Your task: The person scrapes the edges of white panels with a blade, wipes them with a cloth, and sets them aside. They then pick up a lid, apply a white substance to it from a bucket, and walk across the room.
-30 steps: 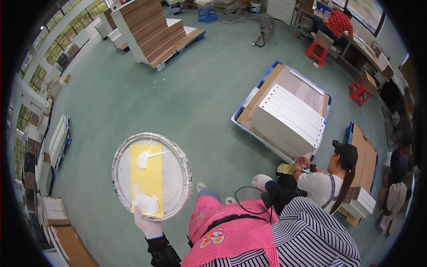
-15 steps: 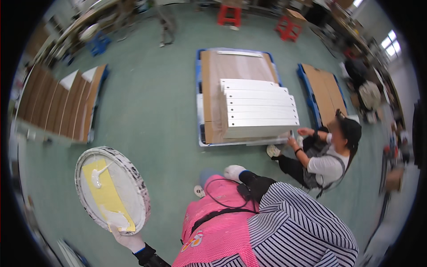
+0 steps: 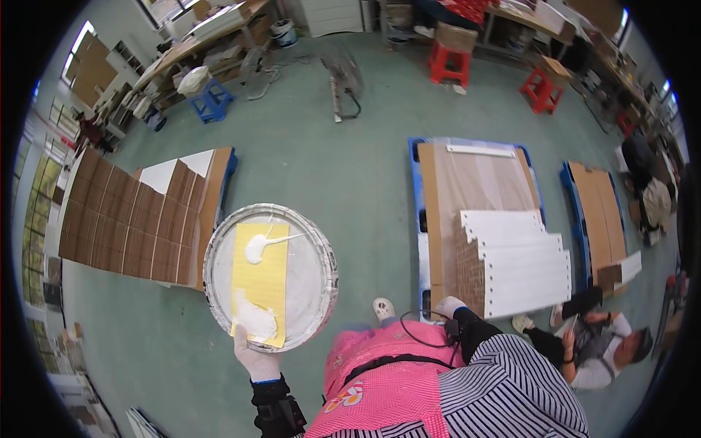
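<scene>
My left hand [image 3: 255, 355], in a white glove, grips the near rim of a round metal pan [image 3: 314, 270] and holds it out level in front of me. A yellow rectangular sheet [image 3: 263, 283] lies in the pan with blobs of white paste [image 3: 255, 248] on it. My right hand is hidden behind my body. I wear a pink apron [image 3: 383, 383] over a striped shirt.
A blue pallet [image 3: 418, 219] with cardboard and stacked white panels [image 3: 522, 263] lies to the right. Another person [image 3: 602, 350] crouches beside it. Stacks of brown cardboard [image 3: 128, 219] stand on the left. Red stools [image 3: 449, 62], a blue stool [image 3: 212, 98] and fans stand farther off.
My view has swung around: the cardboard stacks now sit to the left and the pallet to the right. The pan stays held in my left hand.
</scene>
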Tool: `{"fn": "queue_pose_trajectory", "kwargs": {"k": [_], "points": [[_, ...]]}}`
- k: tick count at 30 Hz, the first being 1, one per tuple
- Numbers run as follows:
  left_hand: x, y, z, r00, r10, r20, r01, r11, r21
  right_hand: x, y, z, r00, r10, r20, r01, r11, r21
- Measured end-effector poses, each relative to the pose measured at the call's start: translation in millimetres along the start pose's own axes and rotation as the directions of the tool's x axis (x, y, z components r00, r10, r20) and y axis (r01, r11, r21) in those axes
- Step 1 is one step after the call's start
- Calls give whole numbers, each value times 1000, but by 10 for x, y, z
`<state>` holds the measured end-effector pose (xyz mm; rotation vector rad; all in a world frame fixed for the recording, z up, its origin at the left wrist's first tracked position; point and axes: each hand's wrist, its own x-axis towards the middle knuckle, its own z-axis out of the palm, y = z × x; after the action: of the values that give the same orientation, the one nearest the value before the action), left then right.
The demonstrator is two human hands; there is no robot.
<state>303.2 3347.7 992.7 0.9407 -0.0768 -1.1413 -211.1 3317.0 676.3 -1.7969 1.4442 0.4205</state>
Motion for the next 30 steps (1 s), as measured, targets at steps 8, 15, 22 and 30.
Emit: {"fn": "queue_pose_trajectory", "kwargs": {"k": [8,15,22,30], "points": [[1262,353,28,992,27,-123,-32,999,-42,1218,-1310,-2098,985,150,-88,-122,956,266],[3719,1253,1167,999,-39,36,41,998,-56,2886,-2275,-3033,980,-85,182,129,961,-246],[5802,1639,2010,998,-43,36,45,996,-76,4256,-3690,-4415,996,28,-86,-14,987,161],[7745,1826,2825,993,-105,-46,99,988,-119,6247,-2953,-5402,940,207,270,-182,977,-116]]}}
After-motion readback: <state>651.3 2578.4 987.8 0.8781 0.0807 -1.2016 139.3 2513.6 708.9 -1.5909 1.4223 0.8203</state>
